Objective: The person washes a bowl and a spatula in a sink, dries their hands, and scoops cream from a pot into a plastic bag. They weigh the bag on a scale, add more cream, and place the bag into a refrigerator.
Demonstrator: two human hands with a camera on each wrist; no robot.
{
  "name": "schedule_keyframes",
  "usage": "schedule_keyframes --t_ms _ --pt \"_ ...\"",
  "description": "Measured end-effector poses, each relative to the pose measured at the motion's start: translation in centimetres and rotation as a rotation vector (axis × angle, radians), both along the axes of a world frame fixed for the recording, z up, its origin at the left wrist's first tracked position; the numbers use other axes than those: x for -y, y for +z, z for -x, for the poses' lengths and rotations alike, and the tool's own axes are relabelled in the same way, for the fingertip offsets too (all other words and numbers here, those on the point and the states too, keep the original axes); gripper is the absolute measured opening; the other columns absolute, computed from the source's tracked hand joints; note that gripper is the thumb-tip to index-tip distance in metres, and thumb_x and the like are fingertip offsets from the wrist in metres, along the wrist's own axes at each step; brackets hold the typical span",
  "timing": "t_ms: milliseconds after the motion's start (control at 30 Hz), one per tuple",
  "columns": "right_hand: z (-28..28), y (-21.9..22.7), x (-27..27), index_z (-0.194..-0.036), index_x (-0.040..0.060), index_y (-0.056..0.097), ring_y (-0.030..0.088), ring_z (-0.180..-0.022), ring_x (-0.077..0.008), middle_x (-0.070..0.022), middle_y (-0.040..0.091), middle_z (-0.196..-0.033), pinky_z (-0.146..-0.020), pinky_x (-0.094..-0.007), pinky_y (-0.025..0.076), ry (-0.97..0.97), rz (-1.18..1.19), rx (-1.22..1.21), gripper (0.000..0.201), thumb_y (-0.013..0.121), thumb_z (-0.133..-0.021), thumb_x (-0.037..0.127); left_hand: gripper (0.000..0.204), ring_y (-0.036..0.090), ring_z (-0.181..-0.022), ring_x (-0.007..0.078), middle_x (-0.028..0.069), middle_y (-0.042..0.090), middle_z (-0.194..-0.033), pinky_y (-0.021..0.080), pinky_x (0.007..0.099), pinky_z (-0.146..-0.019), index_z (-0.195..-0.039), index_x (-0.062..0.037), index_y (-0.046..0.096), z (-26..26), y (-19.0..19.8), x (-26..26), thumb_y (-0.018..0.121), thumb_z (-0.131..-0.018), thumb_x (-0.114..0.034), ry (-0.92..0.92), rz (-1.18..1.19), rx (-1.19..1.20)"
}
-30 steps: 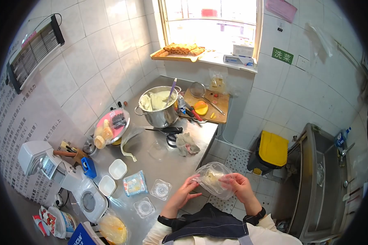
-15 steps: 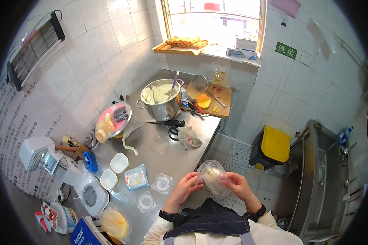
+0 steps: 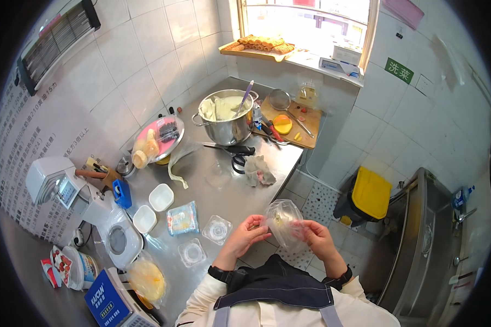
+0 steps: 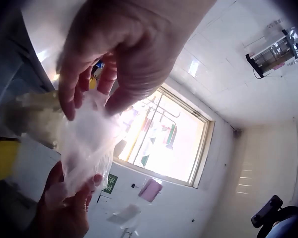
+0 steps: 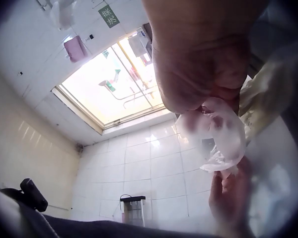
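Note:
A thin clear plastic bag with something pale yellow inside is held up between the two hands, in front of the dark apron. The left hand pinches one side of its upper edge between thumb and fingers. From the other side, the right hand pinches the film with thumb and fingertips. In the left wrist view, the crumpled bag mouth stretches from one hand to the other, its pale contents hanging beyond. The right wrist view shows the film bunched at the right hand's fingers.
Left of the hands, the steel table bears clear lids, white tubs, a blue packet and a scale. Farther back stand a cream-filled pot and a cutting board. A yellow-lidded bin and sink are right.
The bag, spread wider a second ago, looks narrower as the hands have drawn slightly closer together. The head view has turned, so the room sits a little farther right and higher.

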State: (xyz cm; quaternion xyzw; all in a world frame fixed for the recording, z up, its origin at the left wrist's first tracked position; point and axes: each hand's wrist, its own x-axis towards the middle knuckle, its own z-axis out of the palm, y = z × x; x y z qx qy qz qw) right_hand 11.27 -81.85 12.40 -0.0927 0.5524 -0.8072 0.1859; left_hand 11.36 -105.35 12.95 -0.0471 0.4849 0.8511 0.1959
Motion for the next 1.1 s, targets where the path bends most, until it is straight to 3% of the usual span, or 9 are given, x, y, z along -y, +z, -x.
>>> schedule_keyframes --t_ms 167,367,467,533,667,733,800,933,1100 --pt "0.3 -0.9 0.0 -0.113 -0.0025 0.05 0.054 -0.104 -0.0194 -0.012 0.057 -0.111 -0.089 -0.0321 0.044 -0.012 0.059 0.095 0.03 0.043 -0.093 0.019 0.021 0.057 -0.095 0.017 0.0089 0.058 -0.102 0.046 0.0297 -0.087 -0.106 0.0015 0.052 0.6 -1.7 0.2 0.047 -0.089 -0.01 0.089 -0.001 0.044" --pt "0.8 -2.2 0.1 -0.104 -0.0019 0.051 0.055 -0.103 -0.0281 -0.0169 0.056 -0.109 -0.092 -0.0422 0.042 -0.116 0.458 0.208 0.03 0.04 -0.093 0.023 0.023 0.059 -0.091 0.0171 0.0107 0.059 -0.1 0.047 0.0282 -0.084 -0.107 0.003 0.052 0.4 -3.8 0.8 0.045 -0.09 -0.012 0.077 -0.2 0.099" --pt "0.8 -4.1 -0.4 -0.104 0.0 0.052 0.057 -0.097 -0.0248 -0.0154 0.057 -0.106 -0.087 -0.0383 0.046 -0.174 0.646 0.361 0.029 0.04 -0.094 0.025 0.021 0.058 -0.09 0.0154 0.0084 0.059 -0.098 0.048 0.0263 -0.081 -0.105 0.0015 0.052 0.3 -3.6 0.9 0.044 -0.091 -0.013 0.072 -0.393 0.129" --pt "0.8 -5.1 -0.6 -0.098 0.004 0.051 0.059 -0.075 -0.0183 -0.0083 0.059 -0.089 -0.065 -0.0304 0.052 -0.172 0.775 0.491 0.026 0.037 -0.095 0.026 0.019 0.058 -0.089 0.0137 0.0061 0.06 -0.095 0.048 0.0249 -0.079 -0.102 0.0005 0.052 0.7 -3.2 1.0 0.043 -0.092 -0.014 0.075 -0.45 0.172" --pt "1.2 -2.1 -0.1 -0.094 0.0066 0.051 0.055 -0.063 -0.0133 -0.0047 0.057 -0.083 -0.051 -0.024 0.048 -0.097 0.859 0.355 0.024 0.038 -0.095 0.027 0.021 0.055 -0.078 0.0107 0.0021 0.057 -0.088 0.047 0.0239 -0.07 -0.098 -0.0015 0.051 1.2 -2.6 1.2 0.039 -0.093 -0.017 -0.017 -0.558 0.135" --pt "1.5 -1.2 0.3 -0.089 0.0077 0.051 0.052 -0.055 -0.0092 -0.002 0.056 -0.072 -0.048 -0.0229 0.046 -0.356 0.702 0.42 0.025 0.038 -0.095 0.028 0.021 0.054 -0.075 0.0101 0.001 0.056 -0.085 0.046 0.0245 -0.069 -0.097 -0.0019 0.051 1.1 -1.6 1.1 0.038 -0.093 -0.017 -0.022 -0.604 0.14" --pt "1.7 -1.3 -0.3 -0.087 0.0081 0.051 0.05 -0.052 -0.0078 -0.0008 0.054 -0.067 -0.046 -0.0223 0.045 -0.221 0.848 0.406 0.025 0.038 -0.095 0.028 0.017 0.052 -0.074 0.0125 0.0021 0.055 -0.083 0.044 0.0278 -0.072 -0.096 -0.0015 0.051 0.7 0.0 0.8 0.043 -0.084 -0.01 0.131 -0.578 0.165" --pt "2.2 -1.0 -0.5 -0.084 0.0083 0.053 0.048 -0.046 -0.009 -0.0007 0.053 -0.064 -0.043 -0.0226 0.044 0.055 1.129 0.435 0.024 0.038 -0.094 0.025 0.027 0.053 -0.08 0.0161 0.0053 0.055 -0.087 0.042 0.0299 -0.078 -0.096 -0.0003 0.05 0.2 -1.3 1.2 0.044 -0.07 -0.003 -0.023 -0.733 -0.005" --pt "2.6 0.1 0.6 -0.084 0.0054 0.053 0.048 -0.045 -0.0088 -0.0013 0.053 -0.066 -0.041 -0.0226 0.044 -0.181 0.967 0.49 0.023 0.038 -0.094 0.019 0.041 0.05 -0.093 0.0181 0.0065 0.054 -0.097 0.037 0.0305 -0.087 -0.1 -0.0017 0.05 -0.3 -1.8 1.0 0.042 -0.06 0.001 -0.011 -0.633 -0.19"
